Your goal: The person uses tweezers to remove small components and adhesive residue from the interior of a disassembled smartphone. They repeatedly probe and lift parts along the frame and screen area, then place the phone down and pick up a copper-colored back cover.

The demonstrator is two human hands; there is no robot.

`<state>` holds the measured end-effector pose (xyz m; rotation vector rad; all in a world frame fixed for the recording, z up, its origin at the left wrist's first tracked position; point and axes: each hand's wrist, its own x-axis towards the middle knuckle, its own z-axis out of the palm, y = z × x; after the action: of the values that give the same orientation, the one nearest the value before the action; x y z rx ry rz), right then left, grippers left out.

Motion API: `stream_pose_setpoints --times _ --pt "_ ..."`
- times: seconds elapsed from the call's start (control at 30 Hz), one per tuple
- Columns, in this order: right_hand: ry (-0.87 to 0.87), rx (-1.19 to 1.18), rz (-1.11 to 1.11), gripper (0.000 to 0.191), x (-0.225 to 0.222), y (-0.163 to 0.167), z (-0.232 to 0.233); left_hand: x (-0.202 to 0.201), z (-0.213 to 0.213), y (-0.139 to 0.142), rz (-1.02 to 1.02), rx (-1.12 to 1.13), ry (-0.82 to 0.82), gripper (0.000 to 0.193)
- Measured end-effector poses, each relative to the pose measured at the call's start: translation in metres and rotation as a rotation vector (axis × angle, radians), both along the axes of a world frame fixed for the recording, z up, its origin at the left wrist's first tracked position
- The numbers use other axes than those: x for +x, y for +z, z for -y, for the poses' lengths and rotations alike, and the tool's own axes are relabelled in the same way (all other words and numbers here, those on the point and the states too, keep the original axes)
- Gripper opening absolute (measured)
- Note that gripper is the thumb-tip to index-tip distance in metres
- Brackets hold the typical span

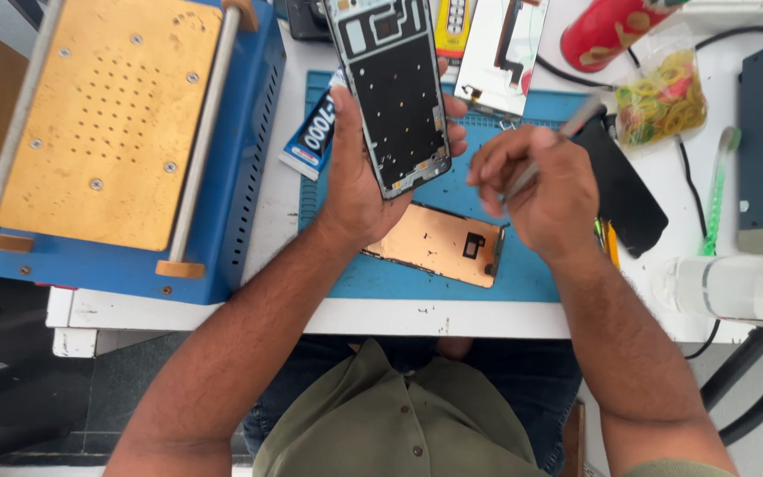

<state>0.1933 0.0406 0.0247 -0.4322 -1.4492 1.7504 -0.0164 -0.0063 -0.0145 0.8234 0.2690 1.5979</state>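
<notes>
A blue machine with a perforated brass plate (108, 115) sits at the left of the white bench (452, 318). The left hand (359, 177) has its fingers clasped around a stripped black phone frame (395, 88), held above the blue mat (523, 274) and a copper-backed screen panel (439, 245). Right of it, the right hand (540, 190) pinches a slim grey metal tool (567, 132).

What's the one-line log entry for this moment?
left hand: holds phone frame | right hand: holds thin tool | copper-backed panel: flat on blue mat

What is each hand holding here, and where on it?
Left hand grips the phone frame by its lower end, fingers around both edges. Right hand pinches a thin metal tool near its lower end.
</notes>
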Motion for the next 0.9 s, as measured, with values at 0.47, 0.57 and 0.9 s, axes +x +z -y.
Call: stream_pose_setpoints --times 0.47,0.57,0.9 --pt "0.035 0.339 0.091 0.019 -0.001 -0.021 0.009 0.007 0.001 -0.001 0.155 -0.049 -0.187 0.076" --pt "0.027 0.343 0.114 0.016 -0.002 -0.021 0.01 0.009 0.002 -0.003 0.14 -0.067 -0.155 0.076" --pt "0.0 0.577 0.475 0.015 -0.003 -0.007 0.011 0.01 0.0 -0.007 0.198 -0.049 -0.216 0.075"
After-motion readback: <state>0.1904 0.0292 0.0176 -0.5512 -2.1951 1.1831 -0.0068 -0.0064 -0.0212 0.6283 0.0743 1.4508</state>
